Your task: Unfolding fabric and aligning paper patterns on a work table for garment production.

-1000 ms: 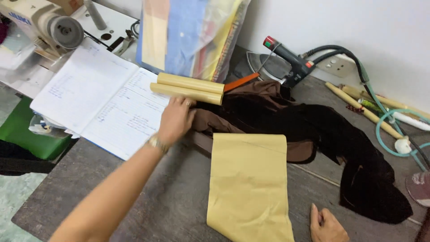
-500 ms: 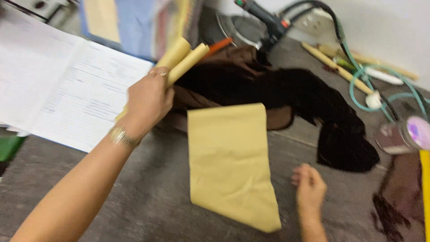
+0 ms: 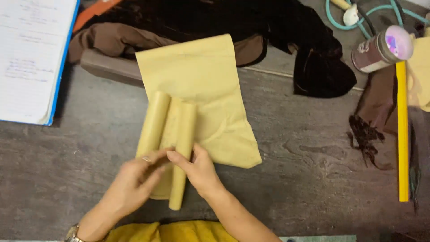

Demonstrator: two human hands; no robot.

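Observation:
A curled sheet of tan paper (image 3: pixel 172 130), rolled in at both long sides, lies on the grey table (image 3: pixel 313 166) over a flat tan paper sheet (image 3: pixel 201 76). My left hand (image 3: pixel 132 183) rests on the curled sheet's lower left part, fingers pressing it. My right hand (image 3: pixel 197 168) pinches the right-hand roll near its lower end. A watch shows on my left wrist. Both hands meet at the bottom of the curled sheet.
Dark brown and black fabric (image 3: pixel 201 22) lies piled behind the flat sheet. An open notebook (image 3: pixel 31 54) sits at the far left. A yellow ruler (image 3: pixel 402 130), a small round tin (image 3: pixel 380 47), dark cloth scraps (image 3: pixel 371 130) and a teal cable (image 3: pixel 358 9) are at the right.
My left hand carried the curled paper from the back of the table down onto the flat sheet. My right hand came up from the table and took hold of it.

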